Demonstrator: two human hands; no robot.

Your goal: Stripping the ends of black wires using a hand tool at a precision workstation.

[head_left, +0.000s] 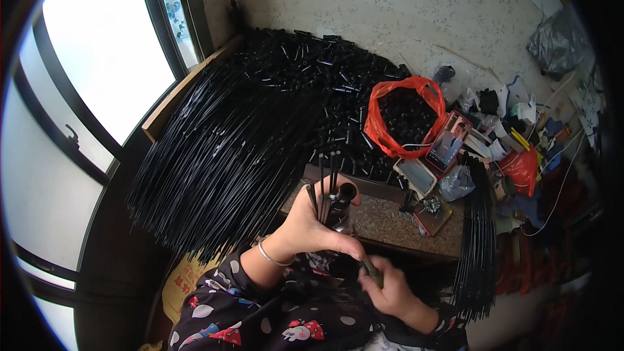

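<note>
My left hand [311,226], with a bangle at the wrist, is closed around a few thin black rods [335,168] that stick up between thumb and fingers. A short black tube [348,191] with an open round end sits in the same grip, beside the rods. A shiny metal part shows below it, mostly hidden by the hand. Lower and to the right, my right hand [394,291] is slightly blurred. Its fingers are wrapped round a dark green handle [373,272], whose upper end lies close to my left thumb tip. What the handle belongs to is hidden.
Long black rods [214,156] lie heaped at left, with short black tubes [325,65] piled behind. A red plastic bag [376,131] holds small black parts. A phone [448,145] leans beside it. Another rod bundle [478,240] hangs right of the speckled bench [396,224].
</note>
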